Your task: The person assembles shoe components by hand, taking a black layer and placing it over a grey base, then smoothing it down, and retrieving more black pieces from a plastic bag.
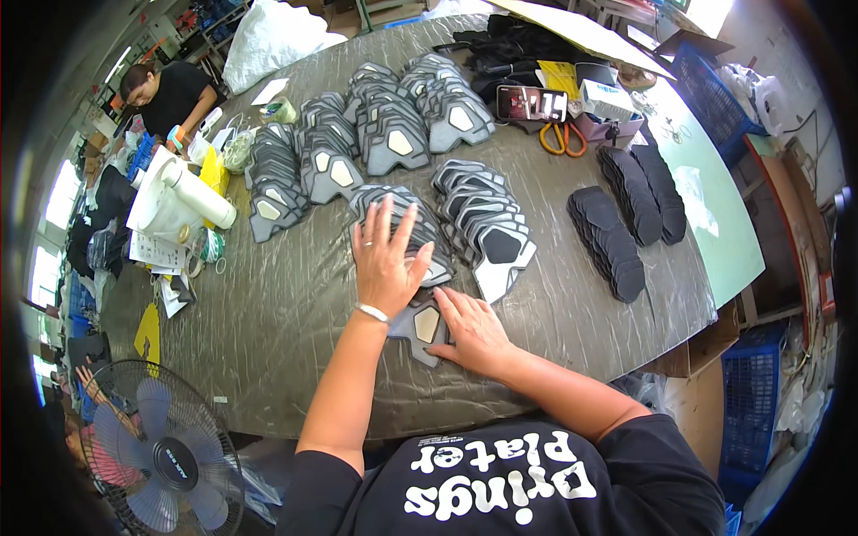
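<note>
A row of overlapping grey cut-out pads [440, 261] runs toward me in the middle of the table. My left hand [386, 259] lies over it, fingers spread and palm down, a ring and a bracelet on that arm. At the row's near end is a grey pad with a cream panel [427, 325]. My right hand [478, 335] rests at this pad's right edge, thumb and fingers apart, the fingertips touching it. Beside the row on the right is another row of grey-and-white pads with a dark panel [502, 247]. My hands hide part of the middle row.
Several rows of similar pads [393, 147] fill the far table. Black oval pads [608, 246] lie right, near orange-handled scissors [563, 140] and a phone [532, 104]. A white bottle [201, 196] stands left. A fan [174, 460] is at lower left; a person [174, 98] sits far left.
</note>
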Available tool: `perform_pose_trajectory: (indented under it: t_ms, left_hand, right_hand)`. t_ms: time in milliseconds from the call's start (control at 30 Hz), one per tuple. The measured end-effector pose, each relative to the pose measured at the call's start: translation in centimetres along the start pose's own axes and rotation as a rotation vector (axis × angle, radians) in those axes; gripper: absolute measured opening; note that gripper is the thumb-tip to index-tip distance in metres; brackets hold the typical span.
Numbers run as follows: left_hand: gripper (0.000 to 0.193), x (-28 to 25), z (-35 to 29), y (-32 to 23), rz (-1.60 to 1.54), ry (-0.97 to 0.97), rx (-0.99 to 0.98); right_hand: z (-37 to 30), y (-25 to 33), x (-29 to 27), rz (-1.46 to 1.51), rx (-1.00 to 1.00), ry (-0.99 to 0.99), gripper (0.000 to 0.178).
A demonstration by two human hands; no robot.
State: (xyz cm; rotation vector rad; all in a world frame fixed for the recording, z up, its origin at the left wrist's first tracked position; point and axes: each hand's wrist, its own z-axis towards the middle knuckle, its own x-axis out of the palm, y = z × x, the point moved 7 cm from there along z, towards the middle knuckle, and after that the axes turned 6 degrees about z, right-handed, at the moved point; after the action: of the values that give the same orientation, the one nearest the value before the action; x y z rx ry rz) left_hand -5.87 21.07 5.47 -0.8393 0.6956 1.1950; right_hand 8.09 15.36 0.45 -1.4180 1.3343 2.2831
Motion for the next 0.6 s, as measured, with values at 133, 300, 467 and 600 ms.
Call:
perform_pose_trajectory:
  t_ms: [133,300,467,600]
  left_hand:
    - [0.055,1.7,0.4,0.7,0.086,0.041,0.109]
    - [0.064,2.0,0.7,0.8,0.021,0.023,0.147]
    - [0.066,0.7,0.2,0.8,-0.066,-0.101,0.104]
    - [0.062,1.0,-1.5,2.7,-0.051,-0.089,0.14]
  right_hand:
    - [1.7,0.2,-0.5,-0.098,0.182,0.2,0.083]
    - [2.1,-0.7,-0.5,-0.089,0.183,0.213,0.071]
    - [0.1,-0.5,1.1,0.342,0.174,0.328,0.058]
    - [0.9,0.5,-1.6,0.409,0.117,0.307,0.058]
